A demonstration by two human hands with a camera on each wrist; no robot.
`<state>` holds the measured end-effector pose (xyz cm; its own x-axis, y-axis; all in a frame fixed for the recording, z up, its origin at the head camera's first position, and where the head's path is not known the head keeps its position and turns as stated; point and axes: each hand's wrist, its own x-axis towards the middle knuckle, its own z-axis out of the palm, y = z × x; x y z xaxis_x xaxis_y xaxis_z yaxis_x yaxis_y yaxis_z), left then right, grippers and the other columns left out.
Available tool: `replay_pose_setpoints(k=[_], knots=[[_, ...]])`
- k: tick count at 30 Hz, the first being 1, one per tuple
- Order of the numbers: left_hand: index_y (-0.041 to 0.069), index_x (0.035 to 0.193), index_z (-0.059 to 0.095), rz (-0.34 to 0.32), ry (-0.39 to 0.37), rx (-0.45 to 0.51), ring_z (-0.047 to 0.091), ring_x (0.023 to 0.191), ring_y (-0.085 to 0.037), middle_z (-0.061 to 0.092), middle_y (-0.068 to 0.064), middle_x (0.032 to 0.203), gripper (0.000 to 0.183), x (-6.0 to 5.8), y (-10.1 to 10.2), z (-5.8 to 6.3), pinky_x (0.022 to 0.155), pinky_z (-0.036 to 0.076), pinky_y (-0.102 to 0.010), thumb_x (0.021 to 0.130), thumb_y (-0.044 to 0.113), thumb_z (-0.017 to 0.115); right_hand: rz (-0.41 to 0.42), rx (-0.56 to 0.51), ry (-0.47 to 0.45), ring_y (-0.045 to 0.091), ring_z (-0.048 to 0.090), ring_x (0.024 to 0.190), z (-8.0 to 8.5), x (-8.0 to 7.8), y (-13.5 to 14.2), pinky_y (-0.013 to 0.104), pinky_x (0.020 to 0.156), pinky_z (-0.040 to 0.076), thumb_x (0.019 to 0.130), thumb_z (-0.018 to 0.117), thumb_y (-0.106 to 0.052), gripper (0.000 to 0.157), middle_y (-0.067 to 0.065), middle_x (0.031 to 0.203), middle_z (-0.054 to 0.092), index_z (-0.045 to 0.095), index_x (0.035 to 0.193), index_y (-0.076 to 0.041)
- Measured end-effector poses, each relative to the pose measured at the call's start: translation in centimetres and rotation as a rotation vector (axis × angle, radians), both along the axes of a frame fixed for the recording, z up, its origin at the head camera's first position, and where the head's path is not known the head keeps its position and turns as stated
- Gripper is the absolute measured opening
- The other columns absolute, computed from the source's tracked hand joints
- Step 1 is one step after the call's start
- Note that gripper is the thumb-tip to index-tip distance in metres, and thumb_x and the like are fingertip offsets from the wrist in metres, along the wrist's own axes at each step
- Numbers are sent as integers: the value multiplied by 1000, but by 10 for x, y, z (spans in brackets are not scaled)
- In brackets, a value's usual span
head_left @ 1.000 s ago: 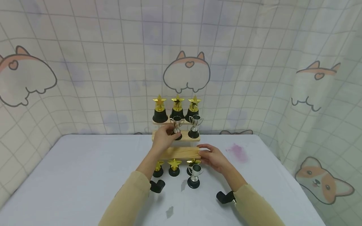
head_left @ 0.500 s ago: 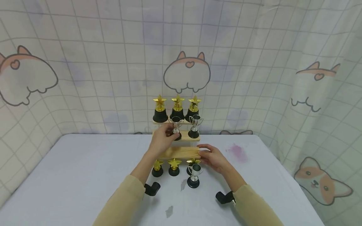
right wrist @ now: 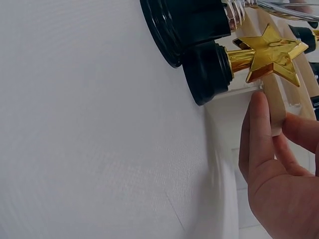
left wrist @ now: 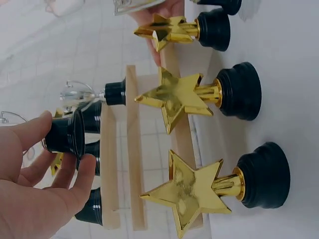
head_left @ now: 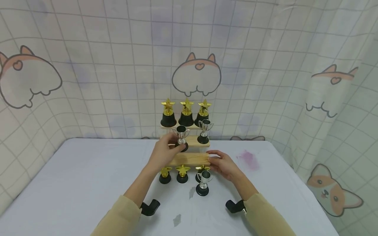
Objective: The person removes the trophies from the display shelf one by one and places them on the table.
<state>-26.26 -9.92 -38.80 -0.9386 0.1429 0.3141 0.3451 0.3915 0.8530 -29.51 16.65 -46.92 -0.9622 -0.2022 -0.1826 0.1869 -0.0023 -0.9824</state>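
Observation:
A small silver trophy cup (head_left: 181, 131) is held by its black base in my left hand (head_left: 164, 151). In the left wrist view its base (left wrist: 65, 133) sits between thumb and fingers, off the wooden planks. My right hand (head_left: 222, 165) pinches the right end of the lowest wooden plank (head_left: 189, 159), thumb on one face and fingers on the other in the right wrist view. A second silver trophy cup (head_left: 204, 131) stands on the right of the middle plank (head_left: 193, 141). Three gold star trophies (head_left: 186, 113) with black bases line the top plank.
On the white table (head_left: 94, 183), three more gold star trophies (head_left: 182, 173) stand before the lowest plank. Another silver trophy cup (head_left: 203, 183) stands in front of the rightmost. A patterned curtain (head_left: 118, 65) hangs behind and at the sides.
My left hand has drawn the silver trophy cup slightly left and toward me, away from the middle plank. The right hand keeps its place at the lowest plank's end.

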Motion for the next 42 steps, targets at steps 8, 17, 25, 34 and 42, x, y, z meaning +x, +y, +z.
replay_pose_setpoints(k=[8,17,25,34,42], knots=[[11,115,68,-26,-29,7,64,110,-22,69,-3,111,25,17,2,-5,98,54,-38,93,16,79,22,-26,14,17,68,89,0,1,-1,25,74,59,102,58,0,43,15,115,67,48,144,3],[13,113,69,-15,-43,18,63,114,-23,69,-2,112,24,22,-12,-13,101,52,-40,92,17,79,19,-28,5,17,69,91,2,2,-2,25,76,59,103,56,0,43,17,116,66,48,145,3],[11,110,68,-7,-75,39,62,115,-24,67,-4,110,23,27,-18,-14,102,52,-40,91,15,80,15,-5,-6,17,68,91,-1,1,1,25,76,59,103,57,-1,43,18,118,65,48,145,3],[12,108,69,2,-91,25,62,114,-24,67,-3,109,20,36,-29,-22,99,53,-38,92,17,79,13,-34,1,19,69,92,-6,4,3,28,79,59,102,57,2,43,18,118,66,48,144,5],[13,107,67,-4,-32,-5,63,114,-23,67,-2,107,22,46,-42,-23,99,53,-39,91,18,81,13,-21,4,19,68,96,1,2,1,26,80,59,103,56,-2,43,20,124,63,48,145,2]])
